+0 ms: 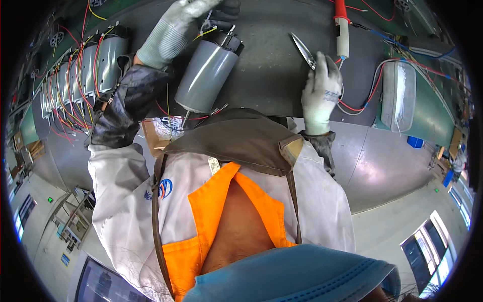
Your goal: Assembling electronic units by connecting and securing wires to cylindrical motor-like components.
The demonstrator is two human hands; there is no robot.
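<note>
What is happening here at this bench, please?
Two gloved hands are at a dark work surface. The left hand is at the far end of a grey cylinder, near a thin yellow wire; its grip is not clear. The right hand has its fingers at the near end of a pointed silver tool. More grey cylinders with coloured wires stand in a row at the left.

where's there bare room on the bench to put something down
The widest free patch is the dark mat between the large grey motor and the right grip. A narrower gap lies between the pointed metal tool and the red-and-white tool. Crowded: the row of wired motors at left, and cables around the grey tray at right.
</note>
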